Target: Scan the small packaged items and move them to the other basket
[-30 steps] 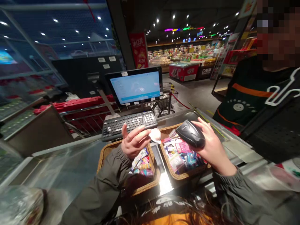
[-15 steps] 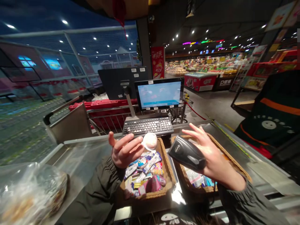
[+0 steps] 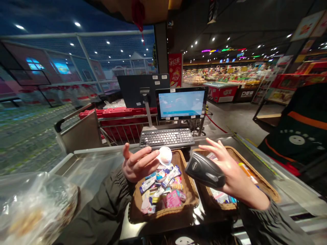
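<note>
At the fingertips of my left hand (image 3: 139,163) is a small round cup (image 3: 165,156) with a pale, shiny lid, seemingly pinched between the fingers; the thumb stands apart. Below it, a wicker basket (image 3: 192,195) holds many small wrapped packets (image 3: 163,185). My right hand (image 3: 230,172) grips a black barcode scanner (image 3: 204,170), its head pointing left toward the cup, with some fingers stretched out behind it. Under the right hand stands a second wicker basket (image 3: 265,185) with packets and an orange item (image 3: 247,173) inside.
A keyboard (image 3: 167,137) and a lit screen (image 3: 182,103) stand behind the baskets. On the left of the metal counter (image 3: 94,170) lies a clear plastic bag (image 3: 38,207) with food in it. A dark apron-like cloth with orange bands (image 3: 301,136) is at the right.
The view has turned slightly left, so the surroundings sit further right. The cup has tilted a little at my left fingertips. My right hand still holds the scanner.
</note>
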The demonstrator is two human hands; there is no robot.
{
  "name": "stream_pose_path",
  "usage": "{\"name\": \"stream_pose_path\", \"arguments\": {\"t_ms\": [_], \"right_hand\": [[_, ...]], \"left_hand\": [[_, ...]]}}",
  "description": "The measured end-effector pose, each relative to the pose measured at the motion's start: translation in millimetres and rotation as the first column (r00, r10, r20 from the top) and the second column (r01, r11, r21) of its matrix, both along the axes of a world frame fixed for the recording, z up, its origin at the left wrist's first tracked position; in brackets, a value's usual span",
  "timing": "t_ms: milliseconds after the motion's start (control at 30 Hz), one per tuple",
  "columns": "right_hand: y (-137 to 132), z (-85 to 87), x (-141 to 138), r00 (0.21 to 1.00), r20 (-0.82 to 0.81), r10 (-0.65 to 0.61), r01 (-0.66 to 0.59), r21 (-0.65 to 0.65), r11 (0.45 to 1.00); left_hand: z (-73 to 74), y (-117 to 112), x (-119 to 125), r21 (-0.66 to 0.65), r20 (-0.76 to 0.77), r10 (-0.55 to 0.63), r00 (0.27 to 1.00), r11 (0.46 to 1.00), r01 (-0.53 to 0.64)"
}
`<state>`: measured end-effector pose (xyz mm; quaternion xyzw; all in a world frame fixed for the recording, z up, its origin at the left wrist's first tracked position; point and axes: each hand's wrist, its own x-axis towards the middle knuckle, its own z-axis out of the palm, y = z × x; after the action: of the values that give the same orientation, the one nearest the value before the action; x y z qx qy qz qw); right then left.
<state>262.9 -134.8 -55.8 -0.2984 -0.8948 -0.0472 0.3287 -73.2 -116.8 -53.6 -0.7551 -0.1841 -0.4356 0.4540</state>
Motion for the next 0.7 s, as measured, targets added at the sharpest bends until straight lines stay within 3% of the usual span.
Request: {"name": "stream_pose_path", "arguments": {"t_ms": [267,467,567,700], "right_hand": [[-6.5,0.2,-8.5,1.0,-0.009,0.0,0.0,-0.012,1.0],[-7.0,-3.5,-10.3,1.0,-0.009,-0.013,0.013,-0.048,0.999],[-6.7,-7.3,-10.4,0.999,0.007,-0.05,0.051,-0.083,0.995],[-5.6,-15.7,-11.4,0.993,0.034,-0.117,0.12,-0.153,0.981]], "left_hand": [[-2.0,-4.5,-11.1,0.017,-0.014,-0.001,1.0,1.0,0.001],[-9.4,-0.5,-26.0,-0.237,0.219,-0.036,0.975,0.967,0.088],[-24.2,11.6,-32.2,-0.333,0.119,-0.013,0.993,0.942,0.052],[-62.1,27.9,-27.4,-0.467,-0.072,-0.001,0.997,0.884,-0.033]]}}
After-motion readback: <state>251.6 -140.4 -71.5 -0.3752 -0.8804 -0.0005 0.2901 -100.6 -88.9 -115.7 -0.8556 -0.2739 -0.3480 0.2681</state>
